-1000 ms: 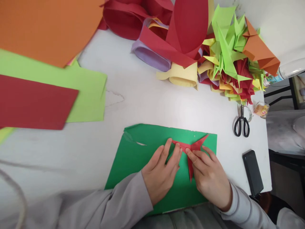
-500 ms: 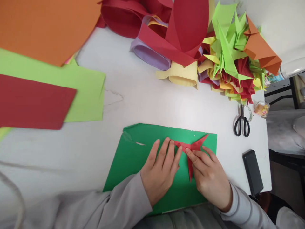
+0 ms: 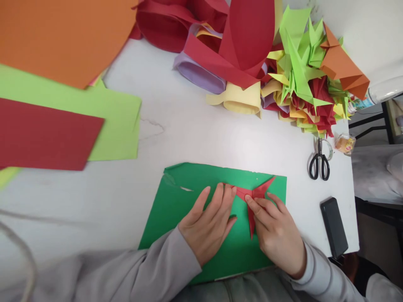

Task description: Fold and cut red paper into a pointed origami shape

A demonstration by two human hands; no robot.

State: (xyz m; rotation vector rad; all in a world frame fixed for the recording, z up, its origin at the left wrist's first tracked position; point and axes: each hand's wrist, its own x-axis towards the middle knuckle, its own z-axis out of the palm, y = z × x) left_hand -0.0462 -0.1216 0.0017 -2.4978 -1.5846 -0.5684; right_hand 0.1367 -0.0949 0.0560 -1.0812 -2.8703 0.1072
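Note:
A folded red paper piece [image 3: 253, 197] with pointed arms lies on a dark green sheet [image 3: 185, 197] near the table's front edge. My left hand [image 3: 209, 222] lies flat on the green sheet, fingers stretched out, its fingertips pressing the left arm of the red piece. My right hand [image 3: 277, 235] holds the red piece down from the right, forefinger laid along its middle fold and the other fingers bent over its lower point. Grey sleeves cover both forearms.
Black scissors [image 3: 319, 161] and a dark phone [image 3: 334, 228] lie at the right edge. A heap of folded paper shapes [image 3: 302, 79] and curled paper strips [image 3: 220, 54] fills the back. Orange [image 3: 63, 37], light green [image 3: 116, 121] and dark red [image 3: 40, 136] sheets lie at left.
My left hand has slid a little left and back along the red piece's left arm, fingers drawing together. The right hand has stayed put.

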